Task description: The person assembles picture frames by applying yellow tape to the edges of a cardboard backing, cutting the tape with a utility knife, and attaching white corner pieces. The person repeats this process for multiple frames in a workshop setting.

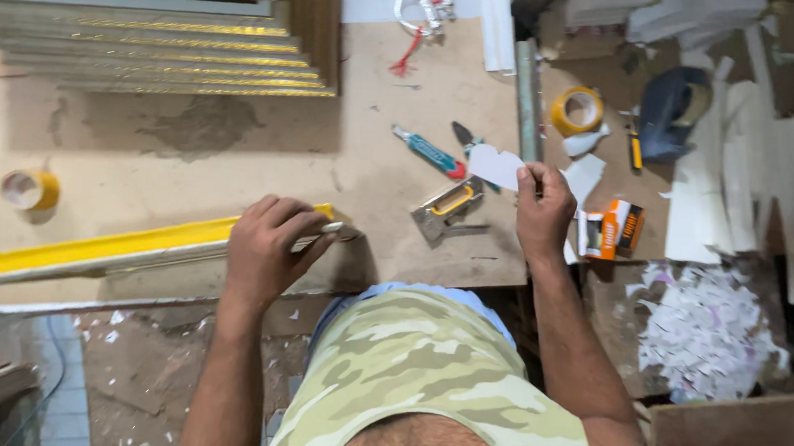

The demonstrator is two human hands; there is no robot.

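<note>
My left hand (269, 245) presses down on the right end of a long yellow and white frame strip (94, 250) that lies along the near edge of the brown board (180, 154). My right hand (543, 211) is raised at the board's right edge and pinches a small white piece of paper (497, 165) between thumb and fingers. A metal staple gun with a yellow handle (450, 211) lies on the board just left of my right hand.
Gilded picture frames (152, 44) are stacked at the back left. A screwdriver (431, 152), two yellow tape rolls (577, 110) (29, 189), an orange box (615, 228), a tape dispenser (672, 109), white strips (742, 169) and paper scraps (702, 330) surround the board.
</note>
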